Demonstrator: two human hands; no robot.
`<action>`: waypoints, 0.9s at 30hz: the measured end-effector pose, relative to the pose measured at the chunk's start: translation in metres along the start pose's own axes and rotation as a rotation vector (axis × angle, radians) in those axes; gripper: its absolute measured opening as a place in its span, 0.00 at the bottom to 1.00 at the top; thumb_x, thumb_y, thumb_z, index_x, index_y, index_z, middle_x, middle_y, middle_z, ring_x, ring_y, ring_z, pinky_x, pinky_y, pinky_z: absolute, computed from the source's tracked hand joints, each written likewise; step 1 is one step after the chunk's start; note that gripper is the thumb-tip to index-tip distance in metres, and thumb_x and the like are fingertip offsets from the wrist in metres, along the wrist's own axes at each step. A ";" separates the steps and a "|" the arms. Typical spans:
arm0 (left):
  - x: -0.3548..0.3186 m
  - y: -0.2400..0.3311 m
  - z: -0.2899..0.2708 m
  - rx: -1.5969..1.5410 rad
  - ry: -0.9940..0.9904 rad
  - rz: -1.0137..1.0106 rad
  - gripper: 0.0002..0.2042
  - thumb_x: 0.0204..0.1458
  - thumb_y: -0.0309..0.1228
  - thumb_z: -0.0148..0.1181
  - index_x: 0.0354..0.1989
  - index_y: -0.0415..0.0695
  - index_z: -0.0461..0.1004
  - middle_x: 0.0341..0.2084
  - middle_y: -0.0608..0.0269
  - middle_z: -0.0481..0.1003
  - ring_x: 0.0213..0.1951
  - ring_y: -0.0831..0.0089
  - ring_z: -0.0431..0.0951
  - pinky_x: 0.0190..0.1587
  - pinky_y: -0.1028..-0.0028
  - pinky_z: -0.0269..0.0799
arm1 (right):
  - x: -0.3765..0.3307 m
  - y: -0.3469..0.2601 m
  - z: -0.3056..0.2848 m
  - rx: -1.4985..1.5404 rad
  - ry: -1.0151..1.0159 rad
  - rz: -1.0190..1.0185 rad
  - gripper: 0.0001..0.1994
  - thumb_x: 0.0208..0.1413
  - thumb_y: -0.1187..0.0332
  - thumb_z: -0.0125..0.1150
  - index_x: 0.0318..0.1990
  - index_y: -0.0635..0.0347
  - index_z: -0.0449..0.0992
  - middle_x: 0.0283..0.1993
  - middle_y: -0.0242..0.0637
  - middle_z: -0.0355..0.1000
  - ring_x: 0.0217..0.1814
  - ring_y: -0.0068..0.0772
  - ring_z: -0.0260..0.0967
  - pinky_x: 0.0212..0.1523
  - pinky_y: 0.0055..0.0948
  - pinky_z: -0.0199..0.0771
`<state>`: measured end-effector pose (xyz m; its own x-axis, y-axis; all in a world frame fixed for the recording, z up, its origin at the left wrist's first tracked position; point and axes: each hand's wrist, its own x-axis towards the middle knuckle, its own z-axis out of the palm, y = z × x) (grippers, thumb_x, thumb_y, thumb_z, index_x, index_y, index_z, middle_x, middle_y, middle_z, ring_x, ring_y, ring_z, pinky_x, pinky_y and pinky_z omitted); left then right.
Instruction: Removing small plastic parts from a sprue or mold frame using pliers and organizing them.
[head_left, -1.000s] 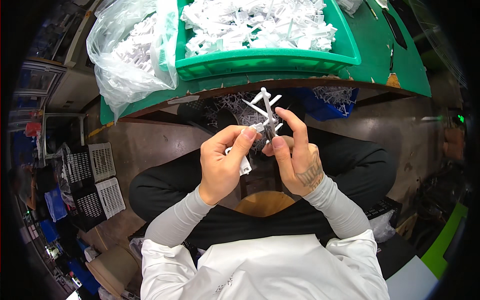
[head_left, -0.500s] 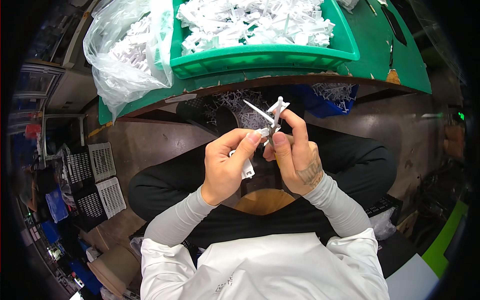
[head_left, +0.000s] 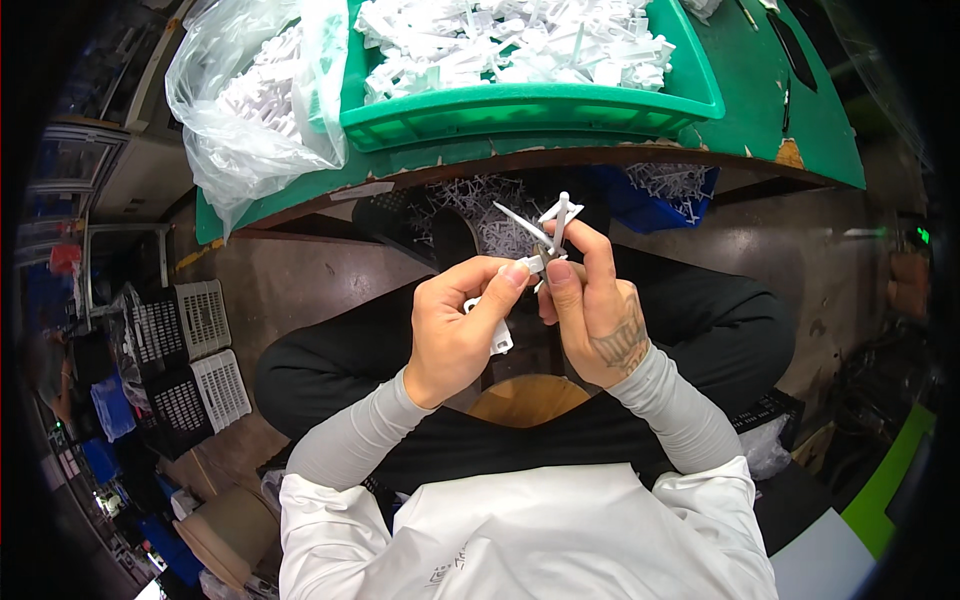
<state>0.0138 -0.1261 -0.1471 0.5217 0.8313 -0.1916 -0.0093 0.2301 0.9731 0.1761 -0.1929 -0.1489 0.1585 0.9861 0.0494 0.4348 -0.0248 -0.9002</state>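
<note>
My left hand [head_left: 455,325] is closed, pinching a white plastic part [head_left: 536,264] between thumb and index finger. Another white plastic piece [head_left: 501,338] pokes out below, inside the curled fingers. My right hand [head_left: 603,318] is wrapped round small pliers; only their grey metal jaws [head_left: 545,256] show, right against the white part, while the handles are hidden by the fingers. From the jaws a branched white plastic sprue [head_left: 518,222] rises, with one thin arm slanting left and another upright beside my right index fingertip.
Ahead, a green bin [head_left: 530,112] heaped with white plastic parts stands on a green table [head_left: 830,130]. To its left sits a clear plastic bag [head_left: 215,150] of similar parts. Under the table are a pile of white sprues [head_left: 505,235] and a blue bin [head_left: 650,215]. Crates [head_left: 205,320] stand at left.
Both hands keep their grip and shift only slightly. The yellow handle glimpsed below my right thumb is now hidden.
</note>
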 end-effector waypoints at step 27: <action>0.019 0.010 -0.017 -0.287 -0.087 -0.182 0.13 0.65 0.34 0.53 0.42 0.36 0.79 0.15 0.74 0.68 0.14 0.88 0.63 0.18 0.82 0.56 | 0.018 0.005 0.008 0.508 -0.062 0.277 0.17 0.72 0.55 0.37 0.56 0.57 0.62 0.17 0.28 0.61 0.15 0.20 0.61 0.18 0.25 0.65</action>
<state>0.0094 -0.0997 -0.1428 0.6072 0.7205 -0.3350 -0.1424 0.5135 0.8462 0.1739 -0.1744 -0.1565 0.1469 0.9622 -0.2291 -0.0980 -0.2163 -0.9714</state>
